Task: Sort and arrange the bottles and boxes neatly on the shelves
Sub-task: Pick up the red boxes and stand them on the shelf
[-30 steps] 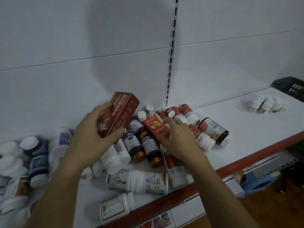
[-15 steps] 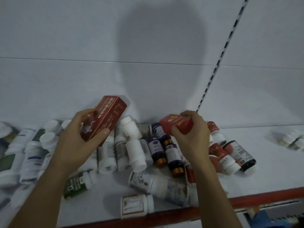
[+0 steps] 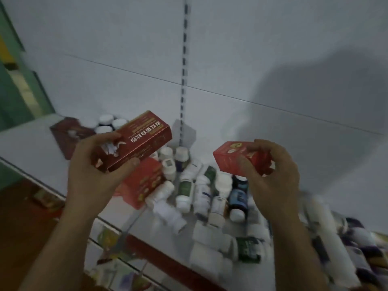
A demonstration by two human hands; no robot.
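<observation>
My left hand (image 3: 92,173) grips a long dark red box (image 3: 140,139) with white lettering, held above the shelf. My right hand (image 3: 273,177) pinches a smaller bright red box (image 3: 233,160) by its end, also held in the air. Below and between my hands lies a heap of white, green and blue bottles (image 3: 201,192) on the white shelf (image 3: 31,141). Another bright red box (image 3: 144,183) lies on the shelf under my left hand. A dark red box (image 3: 67,133) stands at the back left, with three white-capped bottles (image 3: 109,122) behind it.
The shelf's red front edge (image 3: 159,255) runs diagonally below the heap. More bottles (image 3: 340,244), blurred, are piled to the right. A slotted upright (image 3: 184,59) divides the white back panel. Green shelving (image 3: 14,80) stands at the far left.
The view has swung left along the shelf. Both hands have carried their boxes leftward, and the right hand has lifted the small red box clear of the pile.
</observation>
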